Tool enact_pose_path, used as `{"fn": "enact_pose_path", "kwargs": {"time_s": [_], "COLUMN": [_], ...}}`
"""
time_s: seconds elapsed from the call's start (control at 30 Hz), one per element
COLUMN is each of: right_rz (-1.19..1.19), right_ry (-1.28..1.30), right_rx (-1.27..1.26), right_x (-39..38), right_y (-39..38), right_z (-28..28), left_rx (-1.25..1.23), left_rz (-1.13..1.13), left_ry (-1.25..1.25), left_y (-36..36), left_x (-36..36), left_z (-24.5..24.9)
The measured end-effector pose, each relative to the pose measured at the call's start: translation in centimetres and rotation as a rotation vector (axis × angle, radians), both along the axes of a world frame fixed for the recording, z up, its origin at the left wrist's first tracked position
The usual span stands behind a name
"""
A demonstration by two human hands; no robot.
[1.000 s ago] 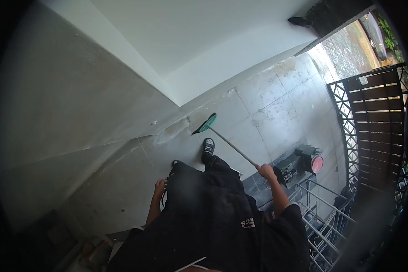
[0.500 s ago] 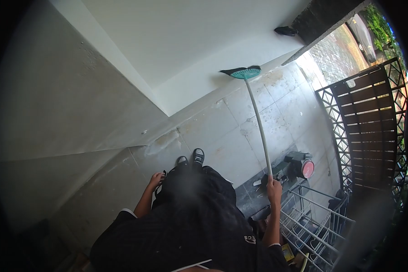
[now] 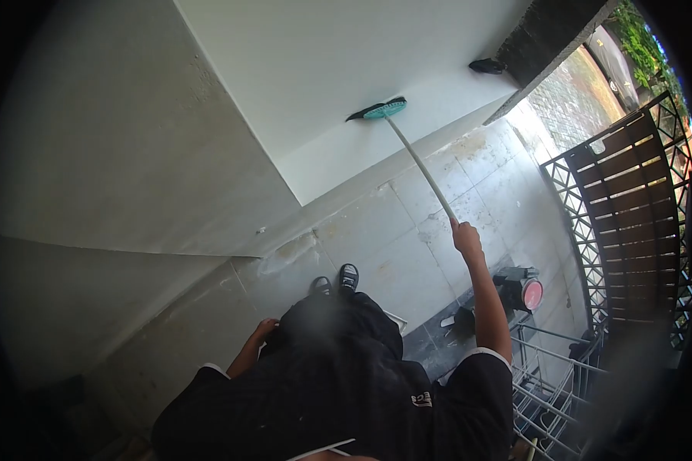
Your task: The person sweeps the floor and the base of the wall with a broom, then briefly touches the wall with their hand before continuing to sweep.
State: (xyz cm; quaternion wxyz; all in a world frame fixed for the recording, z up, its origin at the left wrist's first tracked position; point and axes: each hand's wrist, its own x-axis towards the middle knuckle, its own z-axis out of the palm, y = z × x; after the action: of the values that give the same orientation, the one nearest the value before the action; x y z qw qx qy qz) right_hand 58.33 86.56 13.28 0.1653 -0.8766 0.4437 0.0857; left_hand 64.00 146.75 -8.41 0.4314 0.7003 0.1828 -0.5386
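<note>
My right hand is closed around the pale handle of a broom, arm stretched forward. The broom's teal head with dark bristles is raised against the white wall, above the floor. My left hand hangs low beside my dark clothes, fingers curled; whether anything is in them is hidden.
Grey tiles with stains cover the floor. A dark machine with a red round face and a metal rack stand at right. Beyond is a slatted gate. A black object sits by the wall.
My right arm has reached forward and up, carrying the broom. Its head has shifted up and left along the white wall. My left hand remains low by my side.
</note>
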Motion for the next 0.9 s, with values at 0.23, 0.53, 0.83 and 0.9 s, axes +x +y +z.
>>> {"fn": "enact_pose_path", "kwargs": {"time_s": [0.23,0.53,0.83,0.9], "right_rz": [0.069,0.051,-0.050,0.031], "right_ry": [0.044,-0.059,0.150,0.127], "right_rx": [-0.037,-0.130,0.075,-0.049], "right_x": [-7.4,2.1,-8.2,-9.7], "right_y": [-2.0,-0.9,-0.5,-0.9], "right_z": [3.7,-0.9,4.0,4.1], "left_rx": [0.071,-0.090,0.015,-0.010], "left_rz": [0.036,-0.211,-0.042,-0.012], "left_ry": [-0.087,-0.108,-0.117,-0.070], "left_y": [-0.9,-0.6,3.2,4.2], "left_x": [2.6,5.1,3.4,2.4], "left_z": [1.9,-2.0,0.0,0.1]}}
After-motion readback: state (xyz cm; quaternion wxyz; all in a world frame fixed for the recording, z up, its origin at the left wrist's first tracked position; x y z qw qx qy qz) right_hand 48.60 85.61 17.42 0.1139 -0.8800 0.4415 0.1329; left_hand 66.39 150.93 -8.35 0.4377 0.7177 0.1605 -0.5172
